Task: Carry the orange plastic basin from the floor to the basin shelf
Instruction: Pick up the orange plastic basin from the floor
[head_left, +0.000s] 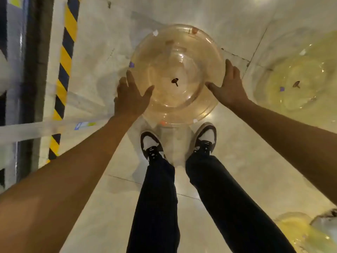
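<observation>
The orange plastic basin is see-through and round, and it rests on the pale tiled floor just beyond my feet. A small dark mark sits at its centre. My left hand hovers over the basin's left rim, fingers spread and thumb pointing inward. My right hand reaches over the right rim, also with fingers apart. I cannot tell whether either hand touches the rim; neither is closed around it.
A yellow see-through basin lies on the floor to the right, and another yellow one shows at the bottom right corner. A yellow-and-black striped strip and a metal frame run along the left. My shoes stand right behind the basin.
</observation>
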{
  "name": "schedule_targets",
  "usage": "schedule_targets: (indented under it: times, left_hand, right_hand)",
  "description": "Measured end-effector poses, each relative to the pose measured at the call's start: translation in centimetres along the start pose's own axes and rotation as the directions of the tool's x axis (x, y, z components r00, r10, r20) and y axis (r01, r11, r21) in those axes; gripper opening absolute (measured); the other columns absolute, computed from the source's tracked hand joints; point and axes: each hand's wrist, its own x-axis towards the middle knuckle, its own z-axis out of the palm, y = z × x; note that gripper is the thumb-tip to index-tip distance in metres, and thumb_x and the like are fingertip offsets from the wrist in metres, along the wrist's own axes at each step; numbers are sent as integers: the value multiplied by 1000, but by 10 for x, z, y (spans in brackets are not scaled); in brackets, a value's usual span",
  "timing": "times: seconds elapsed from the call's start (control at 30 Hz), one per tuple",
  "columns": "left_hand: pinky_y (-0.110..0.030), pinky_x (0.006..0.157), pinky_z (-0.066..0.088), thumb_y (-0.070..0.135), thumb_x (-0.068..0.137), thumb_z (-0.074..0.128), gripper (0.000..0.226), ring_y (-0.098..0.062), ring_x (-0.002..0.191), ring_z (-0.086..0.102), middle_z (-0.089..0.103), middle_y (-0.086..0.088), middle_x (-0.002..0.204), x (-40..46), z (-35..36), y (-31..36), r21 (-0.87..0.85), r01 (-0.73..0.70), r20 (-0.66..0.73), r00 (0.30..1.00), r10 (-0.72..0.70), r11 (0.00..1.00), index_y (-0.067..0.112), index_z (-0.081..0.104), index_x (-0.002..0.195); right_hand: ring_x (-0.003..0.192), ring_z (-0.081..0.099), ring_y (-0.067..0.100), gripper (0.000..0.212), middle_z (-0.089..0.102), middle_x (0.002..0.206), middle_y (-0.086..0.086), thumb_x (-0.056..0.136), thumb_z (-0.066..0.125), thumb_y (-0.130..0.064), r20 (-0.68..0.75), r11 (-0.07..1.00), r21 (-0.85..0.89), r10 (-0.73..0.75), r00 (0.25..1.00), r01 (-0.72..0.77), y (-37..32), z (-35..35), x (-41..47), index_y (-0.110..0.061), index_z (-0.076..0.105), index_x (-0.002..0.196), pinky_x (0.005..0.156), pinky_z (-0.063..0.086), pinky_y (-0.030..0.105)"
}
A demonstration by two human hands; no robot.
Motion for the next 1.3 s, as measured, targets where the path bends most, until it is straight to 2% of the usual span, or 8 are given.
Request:
schedule_targets:
  times: [0.13,0.23,0.33,0.47,0.63,0.9,1.13,1.3]
  left_hand:
    - [-56,115,45,71,95,56,105,-39,149,42,30,-17,166,26,14,-3,-140,94,-40,994,-100,986,15,7,170]
    - [-48,111,47,62,95,65,101,-36,142,49,37,-14,161,42,25,5,-227,107,-63,990,-124,968,19,12,169]
    - [-44,107,51,54,94,71,98,-38,136,55,38,-18,158,54,33,10,-309,120,-96,983,-156,943,17,16,167]
    - [-46,107,54,54,93,73,101,-41,130,59,37,-21,157,60,40,13,-308,158,-115,973,-201,938,16,15,167]
    - [-45,108,52,54,95,70,95,-40,133,56,37,-20,157,44,21,36,-291,100,-138,980,-146,951,17,19,166]
    - [-41,112,42,53,99,65,96,-37,140,50,36,-20,158,-40,-88,125,-215,-67,-155,987,34,974,11,13,169]
    - [-35,114,38,52,101,63,94,-33,147,44,34,-18,162,-163,-202,235,-187,-205,-114,976,186,961,13,12,170]
    - [-22,104,32,51,102,62,91,-31,147,43,35,-17,161,-239,-239,309,-183,-312,-69,950,304,932,14,14,170]
  right_hand:
    - [155,29,39,115,13,174,15,89,74,-55,1,982,151,116,993,-114,3,12,22,-19,-1,169,122,33,53]
    - [149,39,36,119,28,167,14,85,79,-51,-8,960,250,129,992,-123,9,24,37,-17,2,168,118,40,50]
    - [133,52,29,116,44,152,10,75,84,-51,-43,937,331,135,990,-114,15,34,47,-18,16,163,107,52,48]
    - [121,51,20,105,48,143,8,74,86,-46,-74,931,358,105,992,-72,21,40,48,-17,25,155,95,53,34]
    - [122,48,20,108,47,147,11,78,86,-44,-72,913,394,146,987,-106,26,21,26,-15,21,159,97,50,35]
    - [130,55,25,103,53,145,10,78,86,-42,-167,825,555,234,958,-105,6,-91,-83,-12,27,157,109,48,40]
    - [128,60,26,101,57,145,10,81,87,-37,-251,740,667,331,910,-85,-13,-232,-215,-11,27,158,104,48,31]
    - [135,56,30,104,53,151,12,81,84,-45,-300,695,713,416,859,-88,5,-304,-292,-14,25,160,106,47,36]
